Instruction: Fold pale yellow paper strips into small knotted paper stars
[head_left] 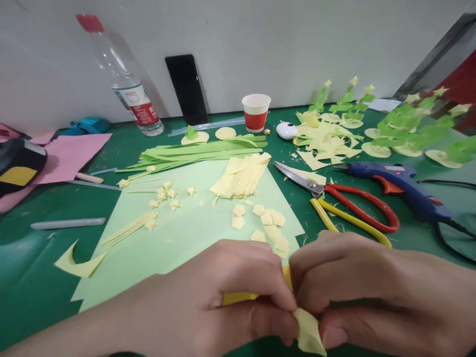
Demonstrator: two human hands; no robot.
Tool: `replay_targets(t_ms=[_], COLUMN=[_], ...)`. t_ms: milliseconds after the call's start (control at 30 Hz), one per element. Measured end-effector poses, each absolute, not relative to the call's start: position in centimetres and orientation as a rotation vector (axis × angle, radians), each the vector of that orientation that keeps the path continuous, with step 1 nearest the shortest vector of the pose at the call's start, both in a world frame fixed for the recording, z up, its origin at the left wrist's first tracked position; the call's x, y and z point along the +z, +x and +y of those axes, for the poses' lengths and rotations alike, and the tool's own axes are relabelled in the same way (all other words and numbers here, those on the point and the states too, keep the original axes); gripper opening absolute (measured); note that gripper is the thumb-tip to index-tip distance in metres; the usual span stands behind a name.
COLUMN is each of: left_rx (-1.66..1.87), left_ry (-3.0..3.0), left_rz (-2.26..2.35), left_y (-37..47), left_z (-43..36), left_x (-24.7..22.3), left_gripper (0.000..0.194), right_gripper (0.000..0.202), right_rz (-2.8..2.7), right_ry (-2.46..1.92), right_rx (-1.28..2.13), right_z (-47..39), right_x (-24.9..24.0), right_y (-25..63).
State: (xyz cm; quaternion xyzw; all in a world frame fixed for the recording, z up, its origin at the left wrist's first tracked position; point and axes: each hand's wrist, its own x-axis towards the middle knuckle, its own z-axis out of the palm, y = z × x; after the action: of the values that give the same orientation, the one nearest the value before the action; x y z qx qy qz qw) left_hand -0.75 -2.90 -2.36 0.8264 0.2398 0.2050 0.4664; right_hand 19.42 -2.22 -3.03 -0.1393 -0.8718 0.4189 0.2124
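At the bottom of the view, my left hand [245,292] and my right hand [372,292] both pinch one small pale yellow paper piece [309,332] between thumb and fingers. The piece looks partly folded, and its upper part is hidden by my fingers. Just beyond my hands, flat yellow paper pentagons [273,218] lie on a pale green paper sheet [186,243]. Several little folded paper stars [167,193] sit further left on the sheet, some near thin paper strips [130,229]. A stack of pale yellow strips [241,176] lies at the sheet's far edge.
Red-and-yellow-handled scissors [320,191] and a blue glue gun [401,183] with its cable lie right. Green paper strips [201,150], a paper cup [256,113], a phone [187,89] and a bottle [130,94] stand or lie behind. Star-topped paper plants [401,121] fill the back right.
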Motion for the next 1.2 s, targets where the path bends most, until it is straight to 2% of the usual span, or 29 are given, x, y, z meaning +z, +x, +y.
replay_targets(t_ms=[133, 333, 533, 667, 767, 833, 867, 1000, 1067, 1200], left_rx=[0.492, 0.416, 0.547, 0.550, 0.488, 0.496, 0.530, 0.657, 0.646, 0.657], left_ry=[1.857, 1.587, 2.278, 2.729, 2.863, 2.894, 2.908, 2.916, 2.916, 2.895], left_rz=[0.626, 0.628, 0.738, 0.694, 0.735, 0.716, 0.712, 0.788, 0.803, 0.812], left_y=[-0.5, -0.3, -0.7, -0.7, -0.7, -0.9, -0.9, -1.1, -1.1, -1.1], left_z=[-3.1, -2.8, -2.4, -2.5, -2.5, -2.6, -2.7, -3.0, -3.1, -3.2], left_x=[-3.0, -3.5, -2.7, -2.8, -3.1, -3.3, -3.4, -3.4, -3.4, -3.5], left_gripper=[0.017, 0.023, 0.022, 0.035, 0.037, 0.032, 0.029, 0.021, 0.023, 0.023], right_gripper=[0.016, 0.028, 0.038, 0.033, 0.032, 0.034, 0.034, 0.021, 0.021, 0.037], right_rz=[-2.276, -1.836, -1.202, -1.022, -1.009, -1.196, -1.387, -2.230, -2.419, -2.513], right_ry=[-0.458, -0.655, -0.874, -0.984, -1.053, -1.081, -1.087, -0.852, -0.710, -0.663], right_rx=[1.412, 1.926, 2.514, 2.686, 2.719, 2.571, 2.388, 1.196, 0.757, 0.355], right_z=[-2.5, -2.4, -1.7, -1.6, -1.7, -1.9, -2.0, -2.6, -2.7, -2.7], right_x=[-3.5, -4.2, -4.4, -3.9, -3.8, -3.8, -3.8, -3.7, -3.7, -3.8], right_y=[19.5, 19.2, 18.7, 18.3, 18.3, 18.4, 18.5, 19.0, 19.0, 18.9])
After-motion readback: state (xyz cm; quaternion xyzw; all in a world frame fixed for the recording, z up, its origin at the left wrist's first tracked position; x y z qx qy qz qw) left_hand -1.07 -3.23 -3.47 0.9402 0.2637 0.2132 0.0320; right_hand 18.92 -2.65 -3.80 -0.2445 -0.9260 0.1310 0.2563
